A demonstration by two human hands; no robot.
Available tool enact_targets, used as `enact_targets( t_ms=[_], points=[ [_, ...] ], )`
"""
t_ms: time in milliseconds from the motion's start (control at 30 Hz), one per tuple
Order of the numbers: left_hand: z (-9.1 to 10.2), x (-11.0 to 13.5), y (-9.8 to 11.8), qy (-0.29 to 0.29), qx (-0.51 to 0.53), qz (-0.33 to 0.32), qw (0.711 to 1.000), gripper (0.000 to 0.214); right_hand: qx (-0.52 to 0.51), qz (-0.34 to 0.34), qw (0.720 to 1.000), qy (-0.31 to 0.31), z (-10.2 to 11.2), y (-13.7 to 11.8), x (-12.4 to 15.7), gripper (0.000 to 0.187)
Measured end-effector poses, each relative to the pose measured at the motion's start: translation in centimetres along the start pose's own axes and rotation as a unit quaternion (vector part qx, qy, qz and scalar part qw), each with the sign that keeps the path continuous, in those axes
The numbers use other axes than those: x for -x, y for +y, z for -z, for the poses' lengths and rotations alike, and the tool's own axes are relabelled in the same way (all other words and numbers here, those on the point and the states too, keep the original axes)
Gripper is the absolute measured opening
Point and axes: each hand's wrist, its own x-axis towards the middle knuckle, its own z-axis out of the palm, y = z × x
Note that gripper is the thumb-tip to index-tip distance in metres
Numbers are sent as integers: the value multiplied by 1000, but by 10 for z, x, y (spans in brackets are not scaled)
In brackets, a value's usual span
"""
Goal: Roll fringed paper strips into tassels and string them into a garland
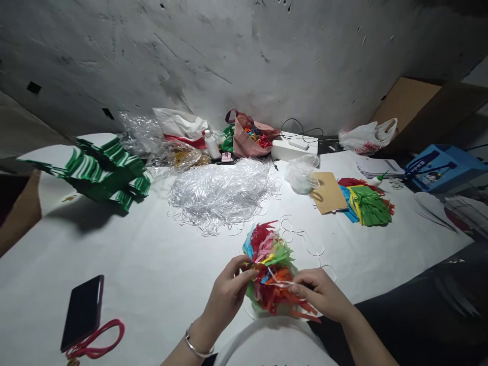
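Note:
A bundle of fringed paper strips (271, 264) in red, green, orange, pink and blue sits at the table's near edge between both hands. My left hand (227, 294), with a bracelet on its wrist, pinches the bundle's left side. My right hand (319, 295) grips the bundle's right side, fingers closed, with a thin clear plastic string (305, 239) running across the bundle and looping away over the white table (160, 264).
A heap of clear plastic strings (223, 192) lies mid-table. Green fringed paper (107, 173) is at the left, a black phone with a red lanyard (83, 311) near left. Stacked coloured fringed paper (366, 203) and brown card (328, 192) are at the right. Bags and a glue bottle (212, 145) line the wall.

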Motion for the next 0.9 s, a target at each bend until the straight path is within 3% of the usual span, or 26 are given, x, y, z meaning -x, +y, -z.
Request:
enact_targets(
  t_ms=[267,500,667,900],
  points=[
    [-3,1,-1,-28,-59,34,997,27,-23,11,999,18,-2,-1,-2,32],
    [1,-2,-7,-114,-42,-39,992,23,-57,6,998,21,-3,1,-3,32],
    [1,-5,-14,-131,-120,10,984,17,-52,20,998,10,-5,3,-2,30],
    [10,-11,-18,-95,-3,32,995,25,40,0,997,71,3,8,-1,29]
  ],
)
